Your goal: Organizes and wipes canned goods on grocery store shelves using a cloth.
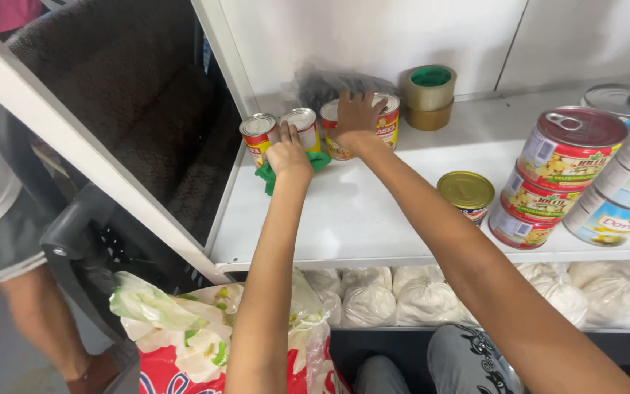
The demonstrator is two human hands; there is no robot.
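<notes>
While the left hand clenches a green cloth against the white shelf, the right hand grips the top of 1 red and yellow can. That can stands upright, long axis vertical, in a row of 4 cans near the shelf's back left corner, just in front of a crumpled plastic bag. Bare shelf lies open toward the front edge; 2 tape rolls and a gold-lidded can sit to the right.

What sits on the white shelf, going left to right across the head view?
Small red-and-yellow can → left hand on a green cloth → right hand on a can → stacked tape rolls → gold-lidded can → stack of red cans.
</notes>
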